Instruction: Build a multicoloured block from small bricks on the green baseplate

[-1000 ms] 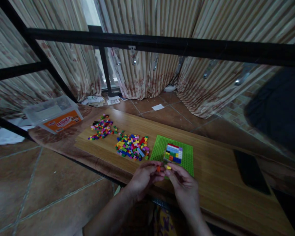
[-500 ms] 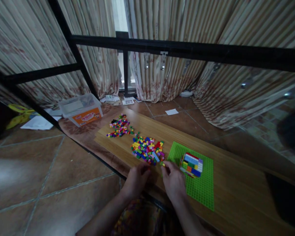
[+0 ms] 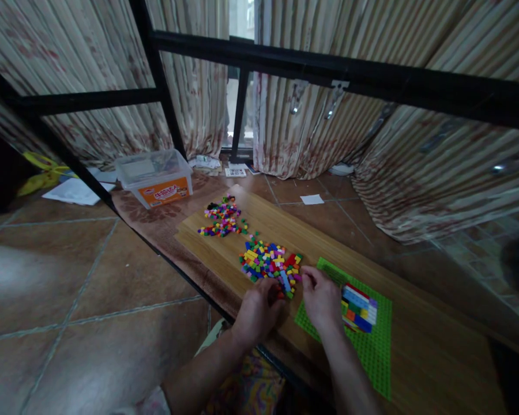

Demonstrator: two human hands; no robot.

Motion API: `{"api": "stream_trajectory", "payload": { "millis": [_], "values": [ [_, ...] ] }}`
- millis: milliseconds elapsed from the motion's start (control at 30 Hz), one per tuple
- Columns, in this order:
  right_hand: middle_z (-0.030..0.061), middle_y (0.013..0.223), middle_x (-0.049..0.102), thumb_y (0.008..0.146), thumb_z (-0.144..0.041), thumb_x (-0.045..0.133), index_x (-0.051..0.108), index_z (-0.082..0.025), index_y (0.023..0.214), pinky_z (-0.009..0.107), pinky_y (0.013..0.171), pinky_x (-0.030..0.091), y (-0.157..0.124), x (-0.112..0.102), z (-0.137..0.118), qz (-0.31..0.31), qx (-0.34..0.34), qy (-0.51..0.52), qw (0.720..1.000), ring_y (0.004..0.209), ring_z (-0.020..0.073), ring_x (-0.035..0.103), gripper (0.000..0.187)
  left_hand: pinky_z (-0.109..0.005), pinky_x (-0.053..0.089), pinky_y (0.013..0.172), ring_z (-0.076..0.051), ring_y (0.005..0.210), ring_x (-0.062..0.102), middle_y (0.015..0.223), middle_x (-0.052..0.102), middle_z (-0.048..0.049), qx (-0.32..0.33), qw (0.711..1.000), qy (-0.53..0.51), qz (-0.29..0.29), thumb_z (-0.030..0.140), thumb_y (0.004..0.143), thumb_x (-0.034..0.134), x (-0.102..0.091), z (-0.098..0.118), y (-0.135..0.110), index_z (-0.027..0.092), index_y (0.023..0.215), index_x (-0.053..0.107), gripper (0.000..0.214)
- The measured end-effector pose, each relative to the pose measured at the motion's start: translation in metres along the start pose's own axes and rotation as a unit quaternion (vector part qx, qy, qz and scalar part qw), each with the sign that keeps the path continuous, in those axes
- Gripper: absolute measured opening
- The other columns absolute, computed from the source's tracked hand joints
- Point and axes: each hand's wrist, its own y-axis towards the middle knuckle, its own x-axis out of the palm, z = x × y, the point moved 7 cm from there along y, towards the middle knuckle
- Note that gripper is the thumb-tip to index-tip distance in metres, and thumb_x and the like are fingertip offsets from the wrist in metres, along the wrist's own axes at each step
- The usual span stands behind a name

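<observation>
Loose toy building bricks of many colours lie in a heap (image 3: 266, 259) on the wooden board. My left hand (image 3: 257, 311) is at the heap's near edge, its fingers curled together. Red bricks show by its fingertips; what they hold, if anything, is hidden. My right hand (image 3: 324, 300) is at the heap's right side, thumb and forefinger pinched at a small pink brick (image 3: 298, 278). Just right of that hand, a block built of bricks (image 3: 360, 308) stands on a green studded baseplate (image 3: 383, 340). It has white, blue, red, orange and green pieces; the hand partly covers the baseplate.
A second heap of smaller bricks (image 3: 222, 216) lies farther back on the wooden board (image 3: 436, 340). Beyond its left end stands a clear plastic tub (image 3: 155, 176) with an orange label. A black metal frame (image 3: 285, 57) crosses in front of the curtains. Papers (image 3: 312, 199) lie on the tiled floor.
The view has shifted, so the scene sits farther right. My right hand has moved from the heap's near corner, where a yellow brick was at its fingertips, to the pink brick. My left hand has come closer to the heap.
</observation>
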Motion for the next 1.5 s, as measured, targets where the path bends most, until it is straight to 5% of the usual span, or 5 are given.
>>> {"api": "stream_trajectory", "payload": {
  "millis": [300,567,900,1367,1500],
  "values": [
    [0.0099,0.101,0.063,0.073,-0.004,0.048,0.067,-0.018,0.109,0.028,0.084,0.043,0.048,0.028,-0.002,-0.071,-0.059,-0.115,0.989,0.090,0.0203,0.062,0.043,-0.028,0.046,0.080,-0.018,0.087,0.059,0.098,0.062,-0.0055,0.035,0.999,0.005,-0.026,0.016,0.078,0.057,-0.004,0.008,-0.004,0.020,0.100,0.060,0.023],
    [0.0115,0.094,0.064,0.082,-0.013,0.049,0.064,-0.015,0.099,0.032,0.081,0.044,0.035,0.013,0.001,-0.056,-0.029,-0.132,0.989,0.088,0.0227,0.061,0.023,-0.029,0.047,0.079,-0.018,0.088,0.059,0.098,0.063,-0.0058,0.035,0.999,-0.022,-0.005,0.019,0.082,0.054,-0.005,0.003,-0.003,0.019,0.103,0.060,0.021],
    [0.0062,0.104,0.062,0.090,-0.025,0.047,0.063,-0.022,0.107,0.032,0.085,0.047,-0.031,-0.028,-0.050,-0.005,-0.111,0.165,0.980,0.097,0.0175,0.059,0.024,-0.022,0.046,0.068,-0.013,0.075,0.057,0.087,0.063,-0.0031,0.005,0.959,-0.282,-0.042,0.038,0.084,0.058,-0.007,0.027,0.010,0.015,0.102,0.061,0.029],
    [0.0012,0.071,0.070,0.071,-0.038,0.070,0.069,-0.020,0.089,0.030,0.063,0.052,-0.060,0.004,-0.017,-0.044,0.189,0.487,0.852,0.061,0.0152,0.063,0.026,-0.017,0.040,0.047,-0.006,0.047,0.048,0.054,0.056,0.0019,-0.151,0.895,-0.418,-0.039,0.037,0.068,0.073,0.000,0.018,-0.002,0.012,0.069,0.062,0.028],
    [0.0033,0.079,0.071,0.073,-0.038,0.067,0.069,-0.020,0.092,0.034,0.068,0.052,-0.055,0.002,-0.001,0.008,0.165,0.398,0.902,0.068,0.0178,0.064,0.026,-0.016,0.046,0.051,-0.005,0.051,0.050,0.062,0.058,0.0008,-0.212,0.835,-0.507,-0.041,0.029,0.067,0.077,0.001,0.010,-0.006,0.011,0.071,0.061,0.024]
  ]
}}
